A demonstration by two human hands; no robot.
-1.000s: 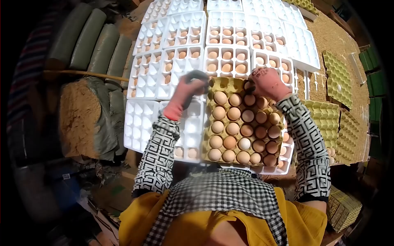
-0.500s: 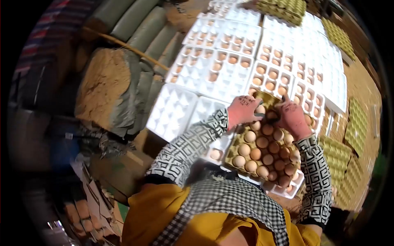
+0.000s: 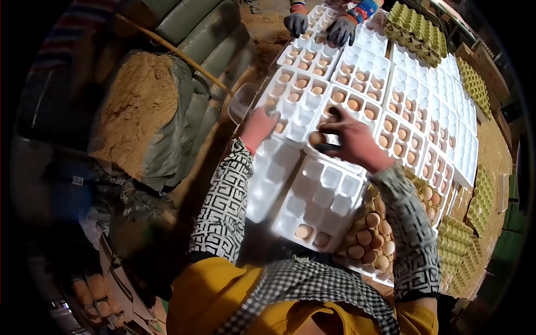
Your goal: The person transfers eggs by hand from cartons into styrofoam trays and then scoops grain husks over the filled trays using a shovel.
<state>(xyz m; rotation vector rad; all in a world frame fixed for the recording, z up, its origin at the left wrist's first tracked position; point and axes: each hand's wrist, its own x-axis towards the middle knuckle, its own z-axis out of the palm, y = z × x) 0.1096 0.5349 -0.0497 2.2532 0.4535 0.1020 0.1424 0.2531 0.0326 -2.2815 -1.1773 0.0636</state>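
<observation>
My left hand [image 3: 261, 125], in a pink glove with dark fingertips, reaches over a white foam tray [image 3: 304, 111] partly filled with eggs; its fingertips are blurred near an egg at the tray's left side. My right hand [image 3: 349, 137], gloved alike, is closed on a brown egg [image 3: 317, 138] above the same tray's right part. Below it lies another white tray [image 3: 315, 192] with two eggs in its near cells. A yellow-green carton [image 3: 349, 234] loaded with eggs stands partly under my right forearm.
A co-worker's gloved hands [image 3: 296, 23] [image 3: 341, 29] are over far trays. Stacked yellow-green cartons [image 3: 416, 33] stand at the back, more cartons [image 3: 458, 240] at the right. A clear plastic tub [image 3: 243, 100] and an open sack [image 3: 137, 111] are on the left.
Both hands have left the egg carton and moved over the white trays to the left and farther away. The view has shifted, and a co-worker's hands now show at the top.
</observation>
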